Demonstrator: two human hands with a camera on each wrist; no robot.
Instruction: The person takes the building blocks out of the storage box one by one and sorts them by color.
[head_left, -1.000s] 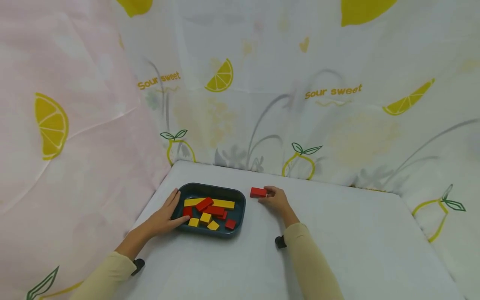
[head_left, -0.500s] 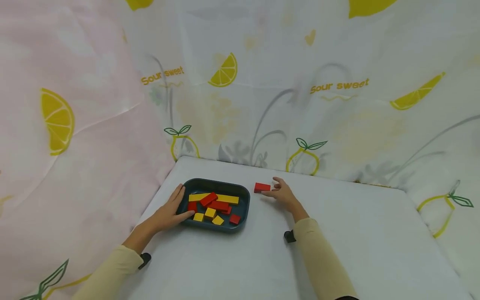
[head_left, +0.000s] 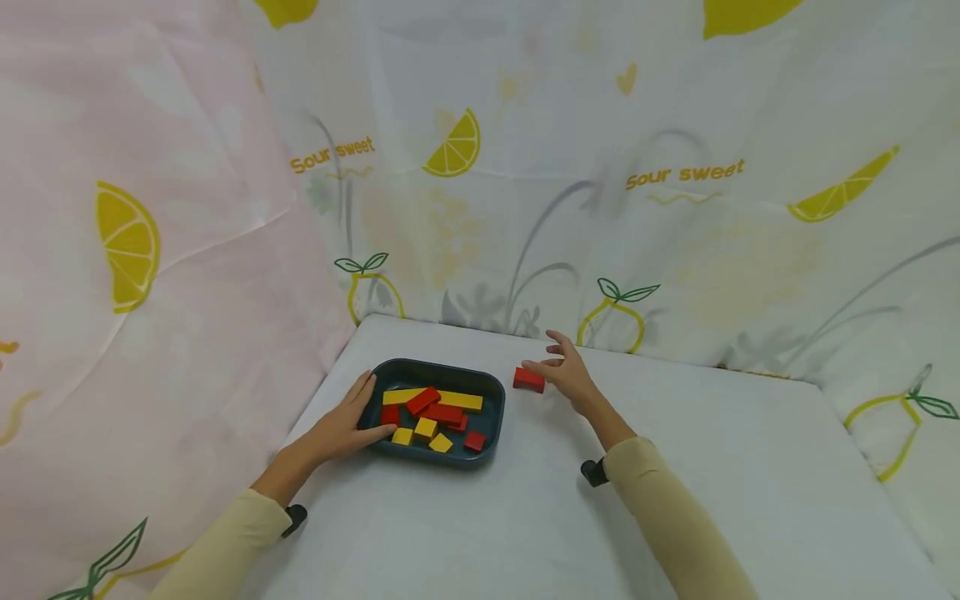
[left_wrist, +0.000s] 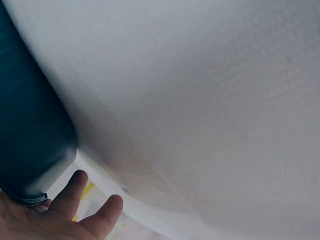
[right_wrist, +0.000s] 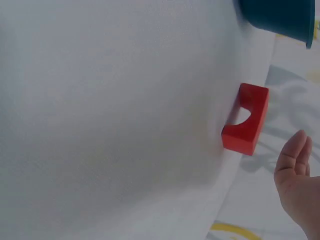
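Note:
A dark blue-green tray [head_left: 491,446] stands on the table and holds several red and yellow blocks. My left hand [head_left: 337,431] rests on the tray's left end, fingers straight along the side and thumb over the near rim. In the left wrist view, two extended fingertips [left_wrist: 114,205] show past the tray. To the right of the tray stands a red arch block [right_wrist: 250,120] with a half-round cutout facing down to the table. My right hand [head_left: 572,379] is beside this block, fingers spread and holding nothing; the right wrist view shows a gap between them.
A long yellow block [head_left: 461,402] lies along the tray's far side, with a red block [head_left: 423,401] across it. Small yellow blocks [head_left: 426,429] sit near the front. A lemon-printed cloth [head_left: 540,208] hangs behind the white table [head_left: 465,533] and at its left.
My right hand has let go of the red arch block and opened, its fingers lifting away. The block stays on the table. My left hand keeps its place at the tray.

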